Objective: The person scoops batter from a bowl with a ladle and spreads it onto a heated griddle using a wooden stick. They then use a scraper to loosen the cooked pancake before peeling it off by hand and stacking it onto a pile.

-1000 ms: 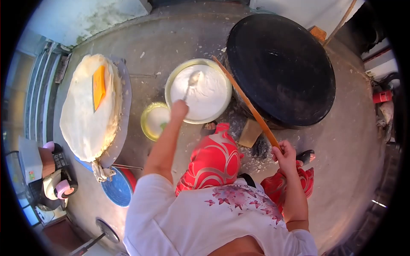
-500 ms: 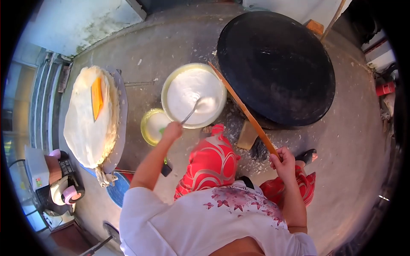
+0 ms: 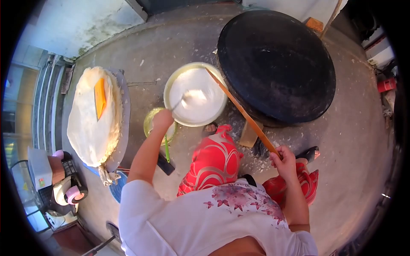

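My left hand (image 3: 162,120) is closed on the handle of a metal ladle (image 3: 180,102), whose head is in the white batter (image 3: 205,91) of a large round bowl (image 3: 168,81). My right hand (image 3: 283,161) grips the near end of a long wooden stick (image 3: 247,117). The stick slants up and left, its far tip over the bowl's right side. Below my left hand is a smaller yellow-green bowl (image 3: 148,122), partly hidden, with a green-handled tool (image 3: 167,149) by it.
A big black round griddle (image 3: 276,66) stands right of the bowl. At left, a stack of pale flatbreads (image 3: 87,128) carries a yellow scraper (image 3: 100,98). A blue bucket (image 3: 118,187) and a scooter (image 3: 68,187) are at lower left. A wooden block (image 3: 249,134) lies beneath the stick.
My left hand has moved left with the ladle, whose head has shifted left in the batter. The stick's far tip has moved slightly left over the bowl.
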{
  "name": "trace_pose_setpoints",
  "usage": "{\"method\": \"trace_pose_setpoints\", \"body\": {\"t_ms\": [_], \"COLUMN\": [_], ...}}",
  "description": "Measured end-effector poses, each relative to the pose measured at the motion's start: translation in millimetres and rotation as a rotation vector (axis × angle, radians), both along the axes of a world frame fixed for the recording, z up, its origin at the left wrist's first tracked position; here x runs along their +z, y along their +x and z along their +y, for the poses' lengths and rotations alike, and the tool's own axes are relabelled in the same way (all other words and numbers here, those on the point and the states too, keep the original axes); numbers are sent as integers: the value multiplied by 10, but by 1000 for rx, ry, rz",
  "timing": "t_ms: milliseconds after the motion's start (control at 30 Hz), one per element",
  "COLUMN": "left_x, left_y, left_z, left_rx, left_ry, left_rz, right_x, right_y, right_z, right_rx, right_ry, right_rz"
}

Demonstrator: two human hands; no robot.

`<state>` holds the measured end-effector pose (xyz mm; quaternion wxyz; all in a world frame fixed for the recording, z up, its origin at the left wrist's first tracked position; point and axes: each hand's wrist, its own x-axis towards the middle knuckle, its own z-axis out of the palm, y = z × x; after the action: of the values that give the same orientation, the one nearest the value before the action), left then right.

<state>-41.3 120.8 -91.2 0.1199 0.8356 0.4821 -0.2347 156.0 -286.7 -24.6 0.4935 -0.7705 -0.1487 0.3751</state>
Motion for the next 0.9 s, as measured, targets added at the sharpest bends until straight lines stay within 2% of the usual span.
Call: {"method": "trace_pose_setpoints", "body": {"t_ms": [33, 100, 167, 333, 433, 500, 567, 633, 700, 767, 833, 867, 900], "left_x": [-153, -609, -706, 328, 201, -213, -343, -290, -155, -482, -375, -229, -169], "left_y": [65, 154, 178, -27, -111, -221, -249, -155, -95, -228, -224, -255, -278], "left_z": [-34, -90, -375, -460, -690, -740, -712, -544, -564, -609, -680, -675, -634], "left_rx": [2, 74, -2, 33, 154, 107, -41, -67, 245, 166, -38, 92, 89], "left_ry": [-2, 77, -12, 26, 117, 105, -13, -15, 78, 75, -70, -88, -93], "left_rz": [0, -231, -197, -217, -268, -325, -166, -92, -236, -198, -214, -270, -267], "right_x": [-19, -44, -29, -17, -8, -34, -94, -119, -118, -116, -112, -114, -116], "right_y": [-5, -11, 1, 5, -26, -14, -10, -11, -32, -34, 3, -1, -16], "right_z": [3, 21, 40, 43, 40, 33, 34, 30, 35, 8, 24, 25, 13], "right_rx": [2, 18, 15, 25, -11, -1, 3, -2, 11, 30, 45, 29, 13], "right_ry": [-2, 13, 30, 48, -12, 9, 17, 20, 34, 26, 22, 31, 35], "right_rz": [0, 24, 27, 61, 67, 51, 36, 22, 20, 2, -22, 0, 27]}}
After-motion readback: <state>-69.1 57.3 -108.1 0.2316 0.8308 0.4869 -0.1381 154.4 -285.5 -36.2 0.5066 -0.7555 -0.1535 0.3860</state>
